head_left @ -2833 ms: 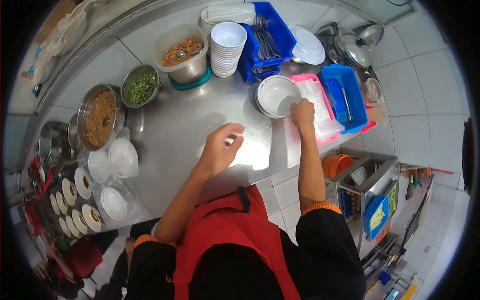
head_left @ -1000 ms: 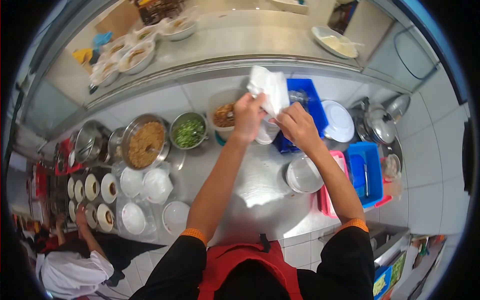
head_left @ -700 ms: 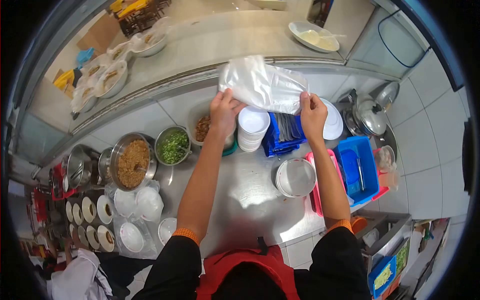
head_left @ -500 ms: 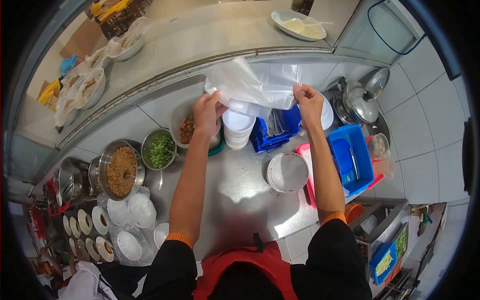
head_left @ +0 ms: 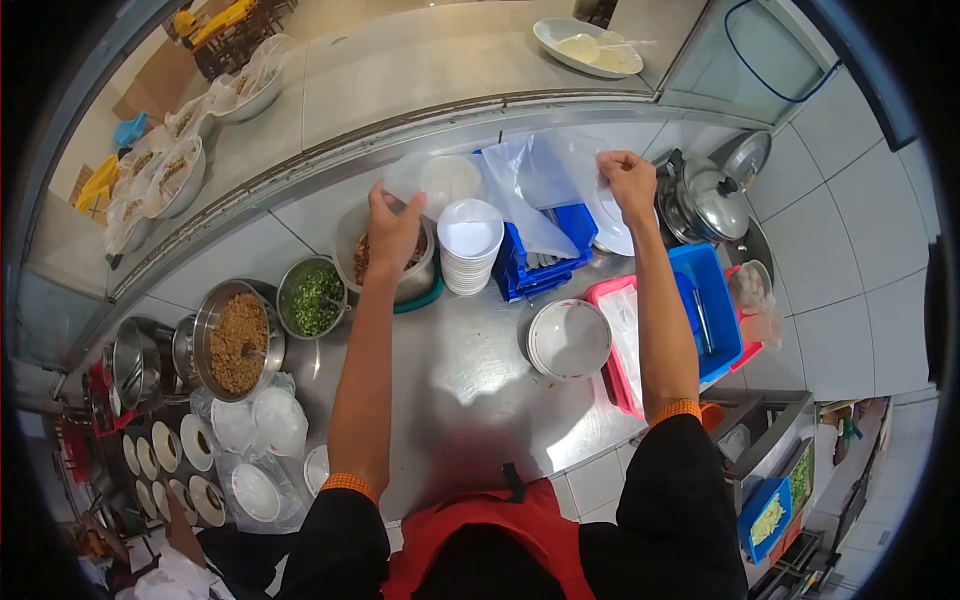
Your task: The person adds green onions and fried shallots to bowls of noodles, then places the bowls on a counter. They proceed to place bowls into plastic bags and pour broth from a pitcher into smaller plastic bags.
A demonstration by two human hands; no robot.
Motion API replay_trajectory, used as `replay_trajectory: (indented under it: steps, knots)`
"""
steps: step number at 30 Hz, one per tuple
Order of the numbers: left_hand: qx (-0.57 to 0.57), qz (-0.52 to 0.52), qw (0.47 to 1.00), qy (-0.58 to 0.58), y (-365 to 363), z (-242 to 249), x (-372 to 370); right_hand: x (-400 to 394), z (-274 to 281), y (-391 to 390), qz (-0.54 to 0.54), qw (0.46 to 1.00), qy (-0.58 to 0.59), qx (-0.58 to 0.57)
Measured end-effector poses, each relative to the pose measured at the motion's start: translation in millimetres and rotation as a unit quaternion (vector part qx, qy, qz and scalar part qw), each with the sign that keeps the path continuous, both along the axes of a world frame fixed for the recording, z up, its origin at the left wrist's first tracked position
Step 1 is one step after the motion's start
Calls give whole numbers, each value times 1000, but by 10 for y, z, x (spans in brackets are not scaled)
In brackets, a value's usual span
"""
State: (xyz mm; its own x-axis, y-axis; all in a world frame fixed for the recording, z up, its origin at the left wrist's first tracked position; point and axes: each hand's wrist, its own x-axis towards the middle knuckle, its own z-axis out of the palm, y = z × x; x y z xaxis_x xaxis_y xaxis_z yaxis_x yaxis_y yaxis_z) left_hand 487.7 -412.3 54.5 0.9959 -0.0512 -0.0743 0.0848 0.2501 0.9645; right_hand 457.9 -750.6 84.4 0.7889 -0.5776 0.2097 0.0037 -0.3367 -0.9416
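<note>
Right fingers (head_left: 616, 164) pinch clear plastic film (head_left: 528, 200), upper centre of frame; left fingers (head_left: 378, 198) half-curled at its other end, hold uncertain. Judged light, limp, slippery, easily torn; best taken by opposite edges.

Clear plastic film (head_left: 535, 185): thin, creased, held aloft, drooping mid-span.

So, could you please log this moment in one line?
right hand: holding clear plastic; left hand: at its opposite edge; plastic: spread
</note>
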Motion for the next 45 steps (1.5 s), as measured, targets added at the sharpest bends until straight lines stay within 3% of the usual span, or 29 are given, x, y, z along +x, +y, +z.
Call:
replay_trajectory:
  steps: [1,2,3,5,6,7,9,10,11,12,13,15,17,19,20,22,23,24,26,27,28,29,30,31,32,33,36,41,45]
  knots:
    - [243,149,942,-174,-108,77,-101,16,40,24,11,1000,-18,23]
    - [458,284,776,-328,-211,160,-193,34,81,53,22,998,-36,45]
    - [456,285,776,-331,-285,313,-275,33,136,99,22,998,-40,44]
    - [506,234,682,-472,-464,587,-416,-12,247,214,107,985,-84,107]
    - [376,141,814,-420,-644,568,-411,-38,306,282,109,985,-84,106]
    - [229,42,909,-347,-849,540,-382,-70,361,357,145,977,-92,123]
    - [79,-17,989,-126,-1221,562,-301,-118,416,436,183,967,-101,143]
    - [81,-16,988,-127,-1271,603,-232,-134,439,447,224,964,-89,116]
    - [-21,-82,995,-59,-1323,646,-169,-155,466,447,262,958,-78,88]
    - [-123,-149,981,10,-1375,671,-122,-172,500,444,259,959,-81,88]
    - [-122,-154,980,9,-1395,672,-95,-197,532,439,262,958,-58,103]
    - [-85,-60,994,-36,-1341,616,-26,-216,498,284,282,953,-40,107]
    - [58,38,980,-186,-1197,506,64,-275,548,122,246,955,-58,153]
    - [246,95,905,-334,-919,579,84,-320,589,-118,196,959,-93,185]
    - [245,92,906,-333,-802,534,130,-371,663,-213,183,958,-100,196]
    - [520,71,746,-410,-605,514,229,-492,859,-231,167,961,-114,187]
    - [571,18,750,-333,-570,525,215,-533,897,-238,173,960,-117,186]
    - [574,29,747,-333,-578,533,219,-548,932,-240,157,972,-108,139]
    - [575,145,684,-425,-552,485,269,-585,1036,-104,125,987,-92,34]
    - [582,180,681,-406,-581,487,273,-607,1057,-43,126,986,-106,14]
    - [549,156,730,-376,-633,648,201,-652,1175,111,113,990,-85,-22]
    - [462,221,728,-457,-702,746,43,-652,1190,194,132,986,-96,-22]
    - [319,122,848,-405,-765,938,-157,-693,1253,371,138,984,-116,-7]
    - [162,-19,951,-261,-840,1098,-352,-705,1268,470,171,978,-119,-12]
    - [30,-130,966,-222,-910,1148,-472,-708,1258,598,183,976,-121,-6]
    - [11,-191,969,-159,-872,1353,-689,-736,1256,738,228,963,-147,-1]
    - [-91,-228,961,-131,-845,1344,-871,-873,1213,1092,281,946,-163,10]
    - [-184,-171,963,-94,-600,1037,-1060,-1084,1082,1399,307,947,-73,-66]
    - [-242,-66,963,-95,-366,742,-1175,-1159,657,1731,294,945,-138,-36]
